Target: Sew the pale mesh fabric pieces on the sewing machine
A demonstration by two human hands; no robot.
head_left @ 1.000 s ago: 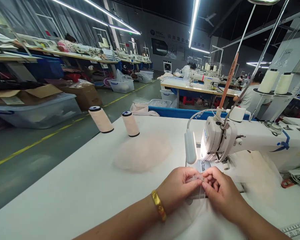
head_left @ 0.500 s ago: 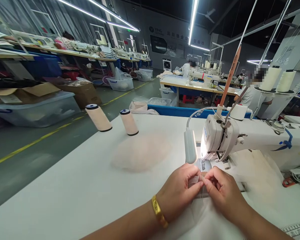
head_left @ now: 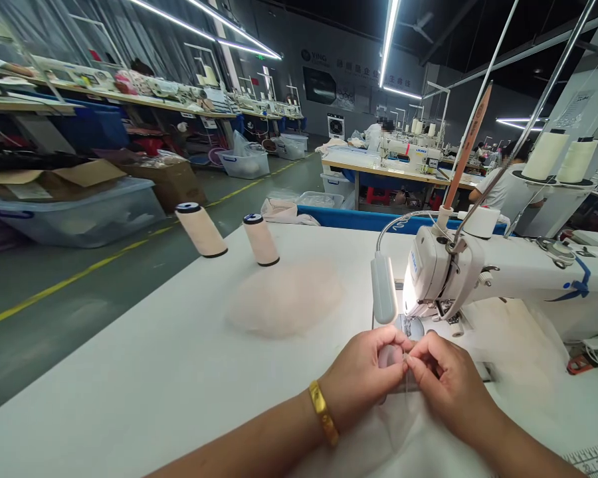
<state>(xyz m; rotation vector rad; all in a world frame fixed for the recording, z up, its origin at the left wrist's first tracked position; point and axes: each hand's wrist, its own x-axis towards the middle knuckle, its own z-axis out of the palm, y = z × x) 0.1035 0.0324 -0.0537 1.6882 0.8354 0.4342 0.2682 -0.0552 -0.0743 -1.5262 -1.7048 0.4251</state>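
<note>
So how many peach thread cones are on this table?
2: one cone at the table's left edge, another cone to its right, nearer the sewing machine, which could hide more.

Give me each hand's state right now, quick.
Left hand: closed, pinching thin pale fabric.
Right hand: closed in a pinch; what it holds is too small to tell.

Sewing machine point(head_left: 446, 265) shell looks smooth, glossy white. Bench point(head_left: 154, 372) under it: smooth white, low sheen. In front of machine: thin, sheer cloth point(head_left: 408, 435), and shiny gold-coloured metal bangle point(head_left: 323, 412). Left of machine: matt-looking thread cones point(head_left: 262, 242).
</note>
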